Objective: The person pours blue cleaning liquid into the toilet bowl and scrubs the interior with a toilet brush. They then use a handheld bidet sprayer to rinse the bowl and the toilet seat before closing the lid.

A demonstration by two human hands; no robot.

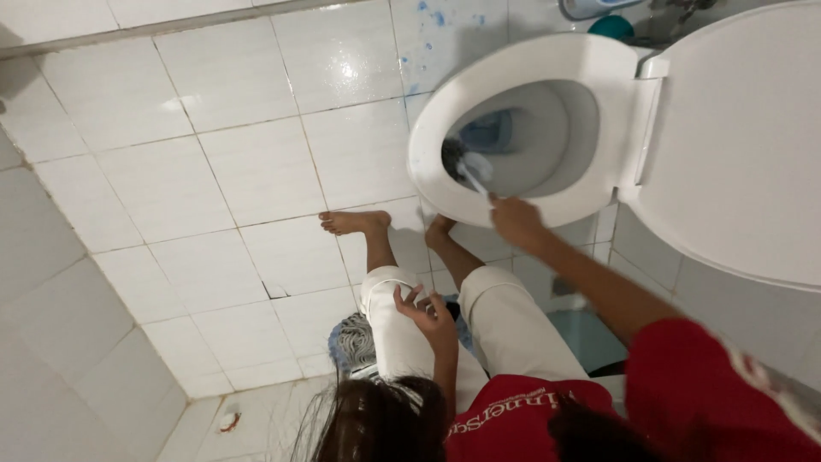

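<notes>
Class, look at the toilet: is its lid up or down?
Up. The toilet lid is swung back from the seat, leaving the bowl open, where the right hand works a toilet brush.

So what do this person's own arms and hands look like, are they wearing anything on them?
Both hands are bare, with no gloves, and no rings or watch can be made out. The right hand and its forearm are uncovered up to a loose red short sleeve with a bit of white marking. The left hand and forearm are bare too; the red shirt carries white lettering.
</notes>
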